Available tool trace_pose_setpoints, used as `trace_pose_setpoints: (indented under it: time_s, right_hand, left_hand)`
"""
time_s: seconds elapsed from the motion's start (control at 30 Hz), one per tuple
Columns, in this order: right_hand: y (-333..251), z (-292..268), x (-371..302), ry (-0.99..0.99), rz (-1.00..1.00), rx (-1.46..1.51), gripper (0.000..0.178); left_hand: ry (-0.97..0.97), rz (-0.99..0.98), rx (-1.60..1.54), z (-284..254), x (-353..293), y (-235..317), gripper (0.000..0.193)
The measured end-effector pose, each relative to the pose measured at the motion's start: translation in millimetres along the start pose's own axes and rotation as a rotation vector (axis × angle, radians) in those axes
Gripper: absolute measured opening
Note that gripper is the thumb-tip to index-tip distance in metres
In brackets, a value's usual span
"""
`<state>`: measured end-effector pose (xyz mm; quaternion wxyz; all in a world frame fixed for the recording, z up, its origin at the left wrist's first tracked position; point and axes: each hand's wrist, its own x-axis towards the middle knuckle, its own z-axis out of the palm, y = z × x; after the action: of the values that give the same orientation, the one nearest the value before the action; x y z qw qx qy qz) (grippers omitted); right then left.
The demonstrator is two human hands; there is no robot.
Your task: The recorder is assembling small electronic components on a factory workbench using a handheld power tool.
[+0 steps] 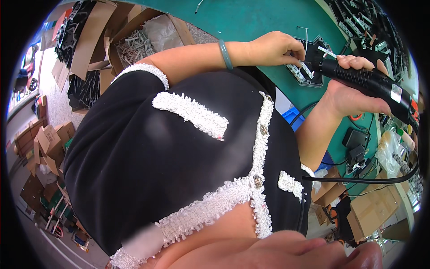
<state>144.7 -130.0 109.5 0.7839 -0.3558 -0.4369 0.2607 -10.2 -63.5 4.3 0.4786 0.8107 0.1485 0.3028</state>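
Note:
My right hand (354, 92) is wrapped around a black electric screwdriver (358, 80), its cord curving away at the far right. The tool's tip points left, close to the fingertips of my left hand (281, 48). Those fingers are pinched together over a flat black housing (317, 80) on the green table; whatever is between them is too small or hidden to make out. White strips with small parts (296, 74) lie in the housing. A thin white lead (307, 39) sticks up from it. Another white piece (327, 52) shows beside the screwdriver.
The green tabletop (242, 20) stretches beyond my hands. Several black and white parts (354, 18) are piled at the far right. Black adapters (356, 138) with cables and a clear plastic bag (389, 152) lie on the right. Open cardboard boxes (96, 38) with parts stand at the left.

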Motion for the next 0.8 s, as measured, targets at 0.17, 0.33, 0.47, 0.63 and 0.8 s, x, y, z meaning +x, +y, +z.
trace_pose_setpoints:
  time_s: [0.17,0.33,0.47,0.63,0.8]
  right_hand:
    - [1,2,0,-0.001,-0.003,-0.003,0.098]
    - [-1,6,-1,0.003,-0.014,-0.112,0.100]
    - [-3,12,-2,-0.006,-0.024,-0.168,0.101]
    - [-9,30,-4,-0.092,0.048,-0.441,0.101]
    - [-6,31,-1,-0.144,0.069,-0.464,0.100]
  left_hand:
    - [0.012,0.020,0.012,0,0,-1,0.018]
    - [0.015,0.018,0.013,1,-1,1,0.018]
    - [0.020,0.017,-0.002,3,-1,1,0.018]
    - [0.017,0.019,-0.010,3,-1,2,0.021]
    - [0.003,0.022,-0.003,2,3,1,0.023]
